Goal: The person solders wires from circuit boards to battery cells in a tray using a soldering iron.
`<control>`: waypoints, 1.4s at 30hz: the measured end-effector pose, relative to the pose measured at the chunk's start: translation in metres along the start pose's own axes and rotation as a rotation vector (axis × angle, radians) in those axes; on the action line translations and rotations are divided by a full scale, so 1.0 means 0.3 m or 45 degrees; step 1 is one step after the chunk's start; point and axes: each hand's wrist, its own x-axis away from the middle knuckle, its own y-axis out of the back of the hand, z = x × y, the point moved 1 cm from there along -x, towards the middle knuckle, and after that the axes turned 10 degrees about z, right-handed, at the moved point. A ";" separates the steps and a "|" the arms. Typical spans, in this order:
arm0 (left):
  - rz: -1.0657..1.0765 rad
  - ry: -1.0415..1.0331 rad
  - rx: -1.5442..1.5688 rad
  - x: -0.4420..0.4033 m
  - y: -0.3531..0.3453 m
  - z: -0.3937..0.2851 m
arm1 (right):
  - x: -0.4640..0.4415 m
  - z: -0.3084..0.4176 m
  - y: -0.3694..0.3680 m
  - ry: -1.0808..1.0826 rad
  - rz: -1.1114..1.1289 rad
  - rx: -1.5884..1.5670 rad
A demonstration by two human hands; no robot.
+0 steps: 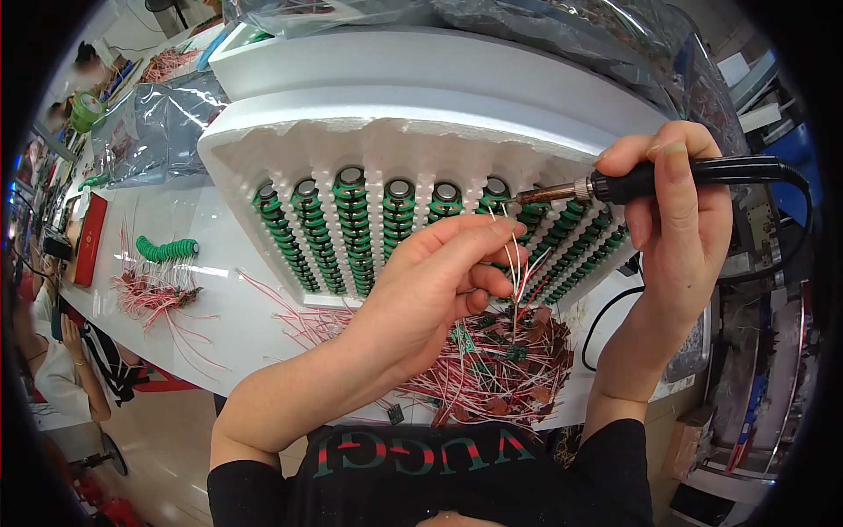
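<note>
My right hand [680, 189] is wrapped round the black handle of a soldering iron [562, 191], its tip pointing left. The tip is close to a green round part in the white foam tray [290, 145]. My left hand [465, 263] pinches thin white and red wires [520, 263] just below the tip. Rows of stacked green round parts [354, 228] with silver tops fill the tray's grooves. Whether the tip touches a wire is too small to tell.
A pile of red and white wires with small boards [492, 369] lies below the tray. More green parts [167, 250] with wires sit at left. The iron's black cable [803, 206] loops at right. Another person's arm [79, 369] shows at far left.
</note>
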 end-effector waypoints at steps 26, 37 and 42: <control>-0.002 0.009 -0.023 0.001 0.000 -0.002 | -0.001 0.000 0.006 0.005 -0.014 -0.068; -0.002 0.045 -0.054 0.013 0.012 -0.001 | 0.006 0.018 0.009 0.182 0.006 -0.114; -0.068 -0.075 -0.115 0.036 0.033 0.018 | -0.003 0.018 -0.007 0.110 0.000 -0.079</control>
